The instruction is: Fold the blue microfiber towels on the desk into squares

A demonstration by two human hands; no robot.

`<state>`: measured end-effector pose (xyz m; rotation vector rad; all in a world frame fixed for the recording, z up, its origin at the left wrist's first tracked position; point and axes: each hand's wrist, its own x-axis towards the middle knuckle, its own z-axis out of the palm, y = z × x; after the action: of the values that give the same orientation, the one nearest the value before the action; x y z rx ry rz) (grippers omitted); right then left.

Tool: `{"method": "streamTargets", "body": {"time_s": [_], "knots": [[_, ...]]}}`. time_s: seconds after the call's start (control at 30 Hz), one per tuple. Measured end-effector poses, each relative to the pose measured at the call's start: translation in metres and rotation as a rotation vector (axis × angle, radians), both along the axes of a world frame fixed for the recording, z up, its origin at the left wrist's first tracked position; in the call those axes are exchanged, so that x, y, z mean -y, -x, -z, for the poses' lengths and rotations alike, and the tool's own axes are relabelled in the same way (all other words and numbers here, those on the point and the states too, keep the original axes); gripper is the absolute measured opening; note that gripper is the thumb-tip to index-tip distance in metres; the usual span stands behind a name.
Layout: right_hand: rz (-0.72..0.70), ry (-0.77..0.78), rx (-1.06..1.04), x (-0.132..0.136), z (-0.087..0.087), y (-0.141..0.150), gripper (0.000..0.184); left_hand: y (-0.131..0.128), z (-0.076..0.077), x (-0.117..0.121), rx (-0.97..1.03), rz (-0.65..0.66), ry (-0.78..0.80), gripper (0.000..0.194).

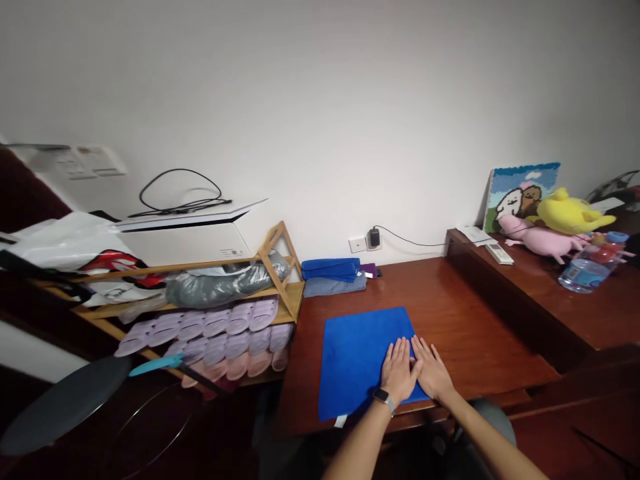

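A bright blue cloth (355,353) lies spread flat on the dark red wooden table (450,313). My left hand (399,370), with a watch on its wrist, rests palm down on the cloth's near right part, fingers stretched out. My right hand (431,369) lies flat beside it at the cloth's right edge, fingers extended too. The two hands touch side by side. Neither hand holds anything.
Folded blue and grey towels (331,275) sit at the table's back by a wall socket with a charger (373,237). A wooden rack of slippers (220,327) stands left. A raised shelf at right carries plush toys (555,227), a remote (499,253) and a water bottle (587,268).
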<state>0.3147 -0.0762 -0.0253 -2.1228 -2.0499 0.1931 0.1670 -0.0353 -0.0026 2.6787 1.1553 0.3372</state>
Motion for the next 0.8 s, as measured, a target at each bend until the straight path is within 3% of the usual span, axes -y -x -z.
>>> {"method": "streamTargets", "body": {"time_s": [0.07, 0.23, 0.33, 0.4, 0.53, 0.7, 0.8], "knots": [[0.018, -0.007, -0.011, 0.000, 0.001, 0.000, 0.065, 0.036, 0.003, -0.008, -0.022, -0.084, 0.001, 0.067], [0.041, -0.015, -0.044, 0.001, 0.000, 0.001, 0.068, 0.177, 0.004, -0.037, -0.130, -0.502, -0.027, 0.071], [0.037, -0.010, -0.057, 0.001, -0.002, 0.001, 0.068, 0.225, 0.007, -0.038, -0.135, -0.563, -0.091, 0.069], [0.039, 0.008, -0.062, -0.001, -0.004, 0.001, 0.069, 0.233, 0.009, -0.035, -0.133, -0.560, -0.117, 0.070], [0.042, 0.018, -0.087, 0.003, -0.010, 0.000, 0.068, 0.225, 0.010, -0.031, -0.124, -0.572, -0.132, 0.071], [0.052, -0.183, -0.078, 0.037, -0.003, 0.000, 0.067, 0.226, 0.014, -0.034, -0.089, -0.565, -0.162, 0.070], [0.034, -0.173, -0.041, 0.060, 0.010, 0.001, 0.067, 0.231, 0.015, -0.036, -0.065, -0.558, -0.192, 0.068]]}}
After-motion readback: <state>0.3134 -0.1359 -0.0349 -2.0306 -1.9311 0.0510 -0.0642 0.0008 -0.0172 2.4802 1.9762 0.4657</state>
